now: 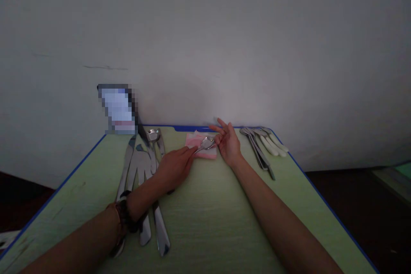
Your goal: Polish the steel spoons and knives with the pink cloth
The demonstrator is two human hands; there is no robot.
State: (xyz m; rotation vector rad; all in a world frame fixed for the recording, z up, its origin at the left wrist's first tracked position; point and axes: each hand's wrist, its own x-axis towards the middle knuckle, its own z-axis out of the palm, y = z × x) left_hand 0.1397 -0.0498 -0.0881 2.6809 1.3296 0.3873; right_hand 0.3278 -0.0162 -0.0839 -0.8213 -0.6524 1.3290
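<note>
My left hand (175,166) is closed on the handle of a metal spoon (206,143), whose bowl lies over a folded pink cloth (199,140) near the table's far edge. My right hand (228,140) rests beside the cloth with its fingers spread, and its fingertips touch the spoon's bowl. Several large steel utensils (141,167) lie under and to the left of my left forearm, which wears a dark wristband.
A green table with a blue rim (80,160) stands against a pale wall. At its far right lies a row of cutlery (261,145), some with white handles. A blurred-out object (118,109) stands at the far left corner.
</note>
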